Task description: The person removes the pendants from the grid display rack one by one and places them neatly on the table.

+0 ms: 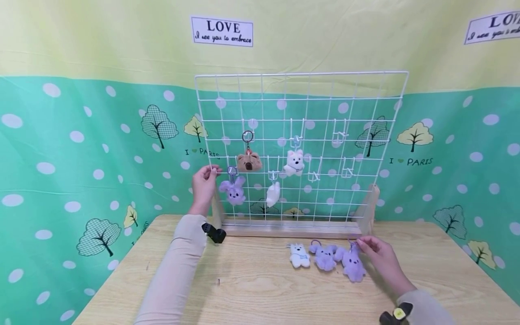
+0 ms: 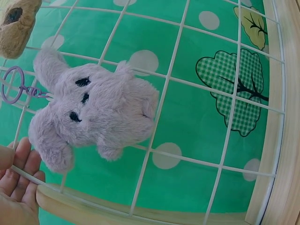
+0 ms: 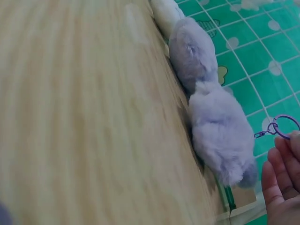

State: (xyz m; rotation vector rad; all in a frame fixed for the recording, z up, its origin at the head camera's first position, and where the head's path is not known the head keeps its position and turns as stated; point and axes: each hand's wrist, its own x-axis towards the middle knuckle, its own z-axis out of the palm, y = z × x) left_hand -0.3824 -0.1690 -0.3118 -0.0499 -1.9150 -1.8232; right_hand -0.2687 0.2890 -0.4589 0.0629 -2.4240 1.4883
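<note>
My left hand [image 1: 204, 187] holds the left edge of a white wire grid [image 1: 302, 72], its thumb and fingers on either side of the edge wire. Beside that hand hangs a purple bunny plush keychain [image 2: 96, 105]. At the table's right, my right hand [image 1: 379, 255] pinches the purple key ring [image 3: 284, 126] of another purple plush keychain [image 1: 353, 266], which is on the tabletop. Left of it are a second purple plush keychain [image 1: 325, 258] and a white bear plush keychain [image 1: 299, 256].
On the grid hang a brown plush keychain [image 1: 249, 162], a white bear plush [image 1: 294, 162] and a white plush turned sideways [image 1: 273, 194]. Several white hooks [image 1: 339, 137] on the right carry nothing. A wooden base [image 1: 292, 229] supports the grid at the back of the table [image 1: 252, 289].
</note>
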